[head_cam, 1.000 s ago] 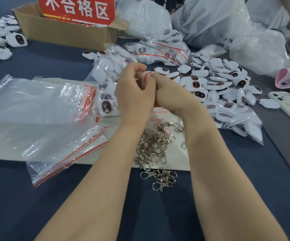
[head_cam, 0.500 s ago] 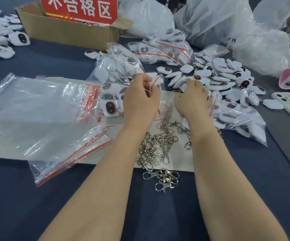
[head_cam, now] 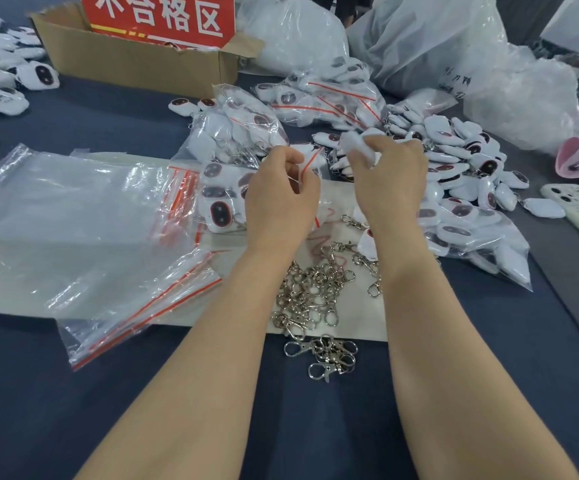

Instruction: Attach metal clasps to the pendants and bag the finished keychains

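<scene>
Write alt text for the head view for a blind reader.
A person's left hand pinches a small red-striped zip bag while the right hand grips a white pendant, near a pile of metal clasps. Empty zip bags lie left, loose pendants right.

Red sign (head_cam: 163, 19) in cardboard box (head_cam: 135, 60), white characters — "不合格区"

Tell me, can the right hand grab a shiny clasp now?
Probably yes: the clasp pile lies uncovered near the right hand, though that hand grips a white pendant.

Left hand (head_cam: 281, 199) pinches bag (head_cam: 312, 157); right hand (head_cam: 390, 181) grips pendant (head_cam: 355, 143).
</scene>
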`<state>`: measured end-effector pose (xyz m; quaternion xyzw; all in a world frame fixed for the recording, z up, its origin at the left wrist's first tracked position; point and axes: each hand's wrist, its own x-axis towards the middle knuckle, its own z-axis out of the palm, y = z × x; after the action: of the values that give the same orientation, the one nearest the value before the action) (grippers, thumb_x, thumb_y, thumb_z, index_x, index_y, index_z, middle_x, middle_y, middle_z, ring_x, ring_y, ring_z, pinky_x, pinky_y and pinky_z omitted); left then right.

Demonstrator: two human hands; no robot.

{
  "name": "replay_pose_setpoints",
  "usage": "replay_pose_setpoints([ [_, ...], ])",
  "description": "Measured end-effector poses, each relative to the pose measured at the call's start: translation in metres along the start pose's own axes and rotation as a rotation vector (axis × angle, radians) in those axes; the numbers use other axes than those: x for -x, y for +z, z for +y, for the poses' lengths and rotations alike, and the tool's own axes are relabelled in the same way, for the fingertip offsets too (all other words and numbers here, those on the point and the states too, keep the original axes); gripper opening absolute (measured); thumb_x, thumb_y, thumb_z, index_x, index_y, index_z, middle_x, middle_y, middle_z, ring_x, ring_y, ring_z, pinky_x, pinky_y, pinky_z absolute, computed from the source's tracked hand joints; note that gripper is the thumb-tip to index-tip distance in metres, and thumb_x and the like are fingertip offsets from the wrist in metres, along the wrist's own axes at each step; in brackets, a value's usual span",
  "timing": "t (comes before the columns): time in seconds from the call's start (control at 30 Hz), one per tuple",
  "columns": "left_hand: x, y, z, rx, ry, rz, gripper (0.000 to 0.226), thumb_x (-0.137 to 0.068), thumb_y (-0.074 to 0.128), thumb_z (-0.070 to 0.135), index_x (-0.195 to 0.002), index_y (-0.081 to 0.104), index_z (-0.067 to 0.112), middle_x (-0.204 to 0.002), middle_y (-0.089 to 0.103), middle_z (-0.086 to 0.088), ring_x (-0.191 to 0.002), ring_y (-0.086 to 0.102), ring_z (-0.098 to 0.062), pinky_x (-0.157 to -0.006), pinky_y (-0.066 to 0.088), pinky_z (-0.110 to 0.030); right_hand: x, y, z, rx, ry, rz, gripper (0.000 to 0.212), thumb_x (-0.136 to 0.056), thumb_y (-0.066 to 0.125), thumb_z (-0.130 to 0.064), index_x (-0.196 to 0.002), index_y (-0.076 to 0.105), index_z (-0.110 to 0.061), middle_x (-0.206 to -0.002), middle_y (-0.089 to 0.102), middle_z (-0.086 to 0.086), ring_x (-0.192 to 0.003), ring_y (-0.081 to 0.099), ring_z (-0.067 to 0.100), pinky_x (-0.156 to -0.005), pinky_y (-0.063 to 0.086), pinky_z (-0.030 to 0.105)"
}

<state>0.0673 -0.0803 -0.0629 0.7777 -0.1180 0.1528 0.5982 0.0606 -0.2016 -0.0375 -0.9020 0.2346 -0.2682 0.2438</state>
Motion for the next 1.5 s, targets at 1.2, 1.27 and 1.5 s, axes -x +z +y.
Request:
replay_pose_setpoints([
  [1.2,0.001,0.000,0.001,-0.026,-0.013,0.010,0.015,-0.088,0.057,0.018,-0.103,0.058,0.016,-0.084,0.059,0.010,-0.078,0.058,-0.009,-0.078,0.051,-0.033,0.009,0.035,-0.002,-1.235,0.279,-0.297,0.009,-0.095,0.058,-0.018,-0.091,0.063,-0.013,-0.083,0.067,0.001,-0.080,0.061,0.017,-0.079,0.051,0.036],
  [1.27,0.001,0.000,0.001,-0.025,-0.018,0.005,0.014,-0.088,0.057,0.019,-0.103,0.057,0.017,-0.086,0.060,0.007,-0.077,0.058,-0.011,-0.079,0.051,-0.036,0.009,0.036,-0.003,-1.281,0.333,-0.277,0.017,-0.098,0.054,-0.020,-0.090,0.066,-0.011,-0.081,0.070,0.002,-0.079,0.065,0.017,-0.083,0.052,0.036],
  [1.5,0.002,0.001,0.001,-0.022,-0.022,0.006,0.014,-0.089,0.057,0.019,-0.103,0.057,0.018,-0.083,0.059,0.011,-0.078,0.058,-0.009,-0.078,0.052,-0.034,0.009,0.035,0.000,-1.244,0.296,-0.278,0.020,-0.099,0.050,-0.019,-0.088,0.066,-0.014,-0.089,0.067,0.007,-0.088,0.061,0.021,-0.083,0.050,0.037],
])
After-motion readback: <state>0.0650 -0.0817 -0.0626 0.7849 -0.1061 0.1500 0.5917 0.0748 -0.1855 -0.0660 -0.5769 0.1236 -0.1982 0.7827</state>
